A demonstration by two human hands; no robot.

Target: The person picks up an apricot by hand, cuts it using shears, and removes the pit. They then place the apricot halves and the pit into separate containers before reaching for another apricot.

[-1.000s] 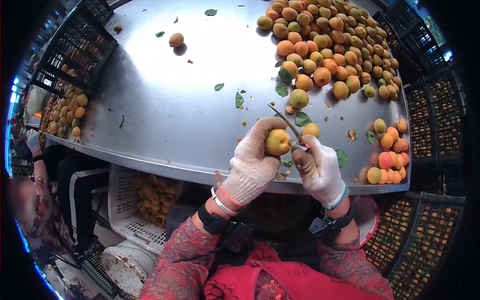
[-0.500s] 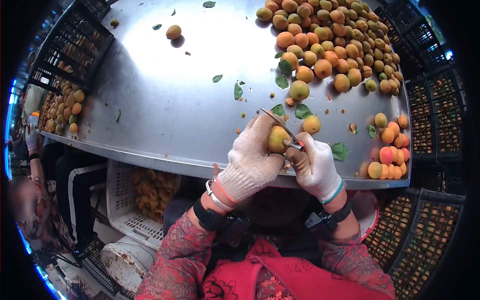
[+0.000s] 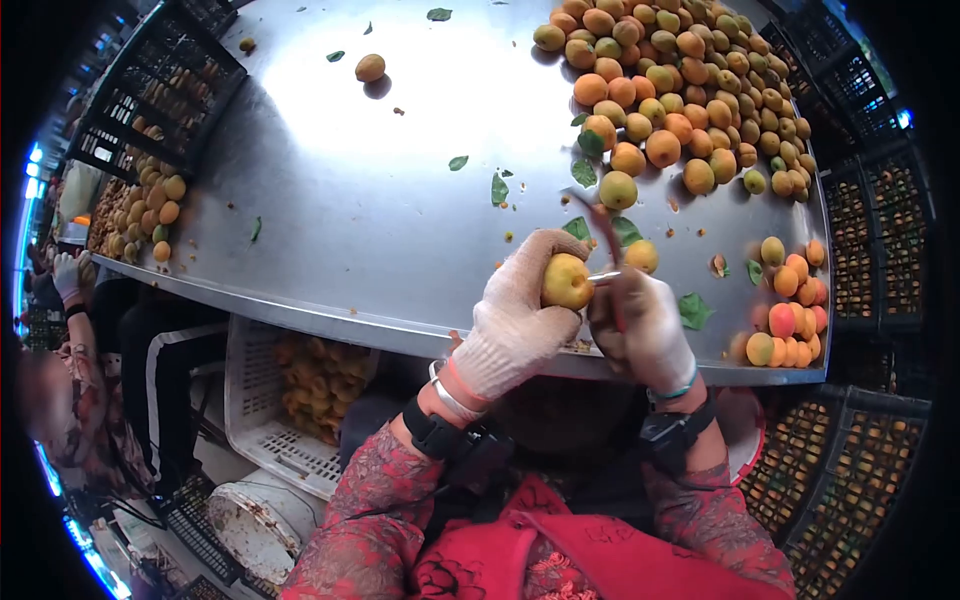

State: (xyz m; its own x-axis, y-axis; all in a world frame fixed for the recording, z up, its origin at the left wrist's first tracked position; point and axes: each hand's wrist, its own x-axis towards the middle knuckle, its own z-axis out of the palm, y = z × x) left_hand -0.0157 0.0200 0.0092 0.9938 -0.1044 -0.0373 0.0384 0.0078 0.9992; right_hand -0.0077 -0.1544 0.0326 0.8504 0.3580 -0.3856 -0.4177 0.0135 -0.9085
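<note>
My left hand (image 3: 515, 320), in a stained white knit glove, is closed around a yellow apricot (image 3: 567, 281) above the table's front edge. My gloved right hand (image 3: 648, 325) grips a metal hand tool (image 3: 607, 240); its long, thin curved part points up and is blurred. A short shiny piece of the tool reaches toward the apricot's right side; whether it touches cannot be made out. Just behind the hands lie a loose apricot (image 3: 641, 257) and green leaves (image 3: 626, 232).
A metal table (image 3: 340, 230) carries a large apricot pile (image 3: 700, 110) at the back right and a smaller group (image 3: 785, 320) at the right edge. Below are a white crate (image 3: 290, 455) and bucket (image 3: 255, 530). Black crates (image 3: 850, 470) stand right. A co-worker's gloved hand (image 3: 70, 275) shows far left.
My right hand has turned and shifted slightly right, swinging the tool's long part upright, away from the apricot. My left hand still holds the apricot. The whole view has shifted a little.
</note>
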